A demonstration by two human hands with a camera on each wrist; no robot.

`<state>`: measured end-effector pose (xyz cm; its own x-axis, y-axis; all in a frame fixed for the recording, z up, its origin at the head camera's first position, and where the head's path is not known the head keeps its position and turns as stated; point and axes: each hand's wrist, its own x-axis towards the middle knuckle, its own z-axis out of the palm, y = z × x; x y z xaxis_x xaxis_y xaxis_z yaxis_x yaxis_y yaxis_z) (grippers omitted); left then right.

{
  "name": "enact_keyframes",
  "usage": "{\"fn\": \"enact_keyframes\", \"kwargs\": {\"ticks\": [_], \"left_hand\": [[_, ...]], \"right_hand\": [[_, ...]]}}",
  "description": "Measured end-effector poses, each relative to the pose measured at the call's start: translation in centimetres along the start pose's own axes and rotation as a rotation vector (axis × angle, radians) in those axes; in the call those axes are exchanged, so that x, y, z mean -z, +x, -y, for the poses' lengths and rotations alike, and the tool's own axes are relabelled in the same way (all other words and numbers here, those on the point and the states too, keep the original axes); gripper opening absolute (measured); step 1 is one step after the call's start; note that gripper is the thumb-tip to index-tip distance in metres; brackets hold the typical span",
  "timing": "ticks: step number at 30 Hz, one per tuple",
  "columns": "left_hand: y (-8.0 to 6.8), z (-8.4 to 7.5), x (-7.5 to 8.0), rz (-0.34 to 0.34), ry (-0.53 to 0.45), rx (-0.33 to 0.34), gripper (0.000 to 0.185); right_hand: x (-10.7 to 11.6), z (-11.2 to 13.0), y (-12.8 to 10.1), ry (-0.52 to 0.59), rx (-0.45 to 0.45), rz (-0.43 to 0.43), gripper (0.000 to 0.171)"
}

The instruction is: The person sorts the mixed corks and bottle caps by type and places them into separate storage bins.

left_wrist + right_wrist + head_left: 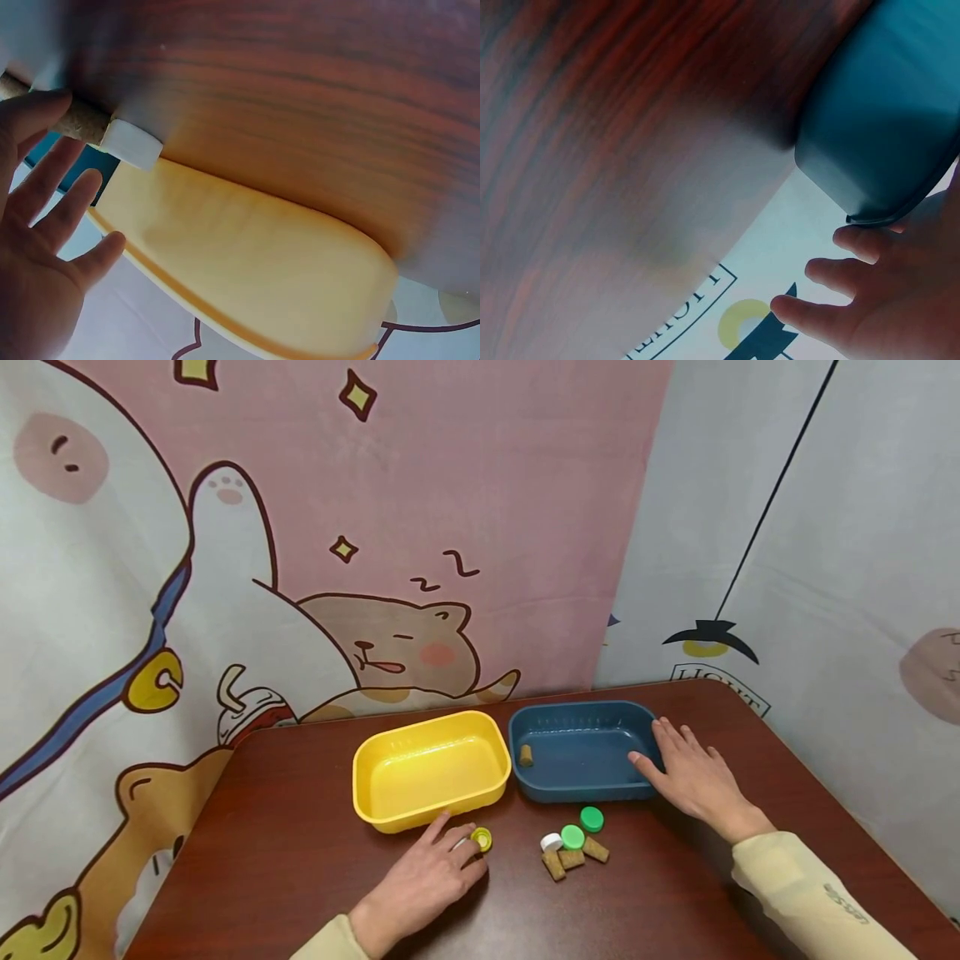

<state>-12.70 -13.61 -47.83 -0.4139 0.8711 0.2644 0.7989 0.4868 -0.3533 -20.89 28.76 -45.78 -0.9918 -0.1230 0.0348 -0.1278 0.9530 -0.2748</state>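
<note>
- A person's left hand (427, 885) lies flat on the dark wood-grain table (285, 827), fingers spread and relaxed, gripping nothing; its fingertips touch a small yellow bottle cap (481, 838) just ahead of them, beside the near wall of the yellow plastic tub (390, 814).
- The right hand (693, 772) rests palm down with fingers splayed against the right end of the dark blue plastic tub (592, 792), its thumb on the rim; the right wrist view shows the fingers (855, 244) straight beside the tub's rounded corner (870, 150).
- One cork stopper (526, 755) stands inside the blue tub at its far left end, well away from the right hand.
- Between the two hands sits a loose cluster: a white cap (551, 842), two green caps (573, 837) (592, 819) and three cork stoppers (571, 858).
- Both tubs are smooth, glossy, round-cornered rectangles with rolled rims; the corks look rough and cylindrical, the caps small, ridged discs.
- Judged risks: the yellow cap, light and round, could skid or roll off under flat fingertips on the polished tabletop; a push from the right hand could slide the lightweight blue tub into the yellow one; corks lying on their sides may roll away if the cluster is bumped.
</note>
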Motion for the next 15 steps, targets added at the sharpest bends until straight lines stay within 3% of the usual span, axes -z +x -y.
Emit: {"fn": "enact_keyframes", "kwargs": {"ticks": [7,15], "left_hand": [[0.1,-0.1,0.2,-0.047,0.014,-0.019,0.029],[0.8,-0.3,1.5,-0.123,-0.03,-0.022,0.03]], "right_hand": [[0.0,0.0,0.1,-0.007,-0.005,0.008,0.093],[0.0,-0.1,0.0,-0.001,-0.007,0.006,0.093]]}}
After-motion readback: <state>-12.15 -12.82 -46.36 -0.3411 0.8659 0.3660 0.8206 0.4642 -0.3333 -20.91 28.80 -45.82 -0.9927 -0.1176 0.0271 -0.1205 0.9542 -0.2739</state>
